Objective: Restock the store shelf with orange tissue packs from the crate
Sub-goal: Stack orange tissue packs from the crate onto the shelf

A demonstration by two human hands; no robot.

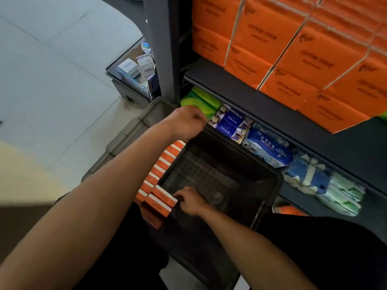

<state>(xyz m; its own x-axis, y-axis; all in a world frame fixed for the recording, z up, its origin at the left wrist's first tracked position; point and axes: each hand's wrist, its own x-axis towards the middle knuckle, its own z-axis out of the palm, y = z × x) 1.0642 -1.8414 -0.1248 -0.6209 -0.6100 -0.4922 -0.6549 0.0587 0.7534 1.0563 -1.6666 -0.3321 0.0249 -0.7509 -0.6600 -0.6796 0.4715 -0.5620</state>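
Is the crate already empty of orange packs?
No, a row of orange packs lies along the left side of the crate, and the right hand touches the nearest one.

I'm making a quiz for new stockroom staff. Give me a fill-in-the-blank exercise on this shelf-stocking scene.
1. The right hand reaches into the dark crate and touches an ____ tissue pack.
2. The left hand holds ____.
3. The remaining packs sit along the crate's ____ side.
4. The packs on the shelf below the big orange stacks are mostly ____.

Missing words: orange; nothing; left; blue
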